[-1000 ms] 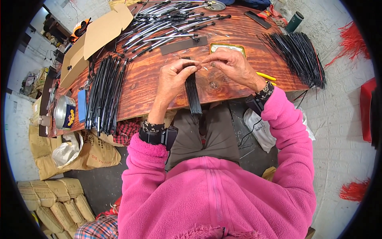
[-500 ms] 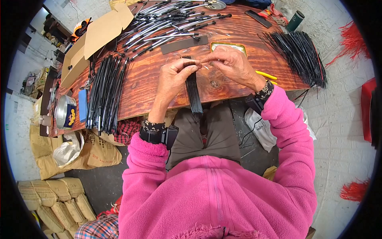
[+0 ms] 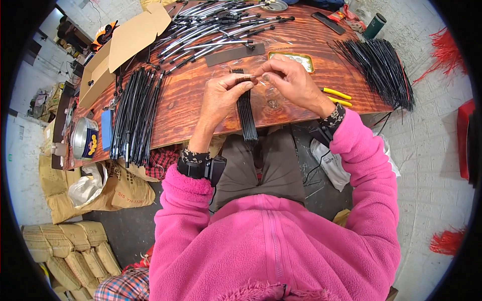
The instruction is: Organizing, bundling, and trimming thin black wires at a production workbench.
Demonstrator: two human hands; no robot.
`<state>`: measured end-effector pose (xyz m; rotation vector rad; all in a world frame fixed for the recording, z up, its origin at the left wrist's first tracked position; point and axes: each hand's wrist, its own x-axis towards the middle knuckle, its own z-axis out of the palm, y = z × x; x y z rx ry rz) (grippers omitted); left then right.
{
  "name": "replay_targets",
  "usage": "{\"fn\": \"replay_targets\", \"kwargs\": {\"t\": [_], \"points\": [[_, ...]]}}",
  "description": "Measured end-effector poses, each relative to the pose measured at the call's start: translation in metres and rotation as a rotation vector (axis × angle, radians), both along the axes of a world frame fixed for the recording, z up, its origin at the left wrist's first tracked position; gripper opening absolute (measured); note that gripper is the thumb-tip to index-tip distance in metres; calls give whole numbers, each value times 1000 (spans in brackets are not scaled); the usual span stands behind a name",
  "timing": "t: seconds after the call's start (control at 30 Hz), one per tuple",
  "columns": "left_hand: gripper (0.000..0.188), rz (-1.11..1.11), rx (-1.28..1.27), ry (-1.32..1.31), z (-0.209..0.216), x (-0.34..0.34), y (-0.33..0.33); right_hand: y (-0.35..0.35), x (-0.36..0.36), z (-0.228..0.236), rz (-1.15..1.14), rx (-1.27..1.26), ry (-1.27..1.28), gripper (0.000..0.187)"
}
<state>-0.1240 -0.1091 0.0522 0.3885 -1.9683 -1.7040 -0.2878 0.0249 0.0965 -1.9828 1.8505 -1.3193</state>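
Observation:
Over the near middle of the table, my left hand [image 3: 224,95] and my right hand [image 3: 293,83] meet at their fingertips. Thumb and forefinger of the left are pinched together, with a thin dark edge showing between them; its kind is too small to tell. The right hand is closed in a pinch against the left fingertips, and what it grips is hidden. Just below the hands lies a flat row of thin black rods [image 3: 246,118], its near ends sticking out past the table edge. Yellow-handled pliers [image 3: 337,97] lie beside my right wrist.
On the wooden table [image 3: 186,100] are a bundle of black rods [image 3: 134,118], a heap of silver-and-black rods [image 3: 211,35], a cardboard box [image 3: 96,75], a shallow yellow-rimmed tin [image 3: 312,65], and a black bristly bundle [image 3: 379,70]. A round can [image 3: 84,139] stands at left.
My right fingers have curled in closer to the left fingertips, and the small pale bit seen below them is no longer visible. The left hand keeps its pinch. The whole view has shifted slightly.

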Motion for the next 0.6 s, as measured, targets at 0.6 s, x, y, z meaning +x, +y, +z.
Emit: {"fn": "replay_targets", "kwargs": {"t": [0.6], "points": [[23, -107, -53, -44, 6, 1, -9, -5, 2, -2, 78, -25, 3, 11]]}}
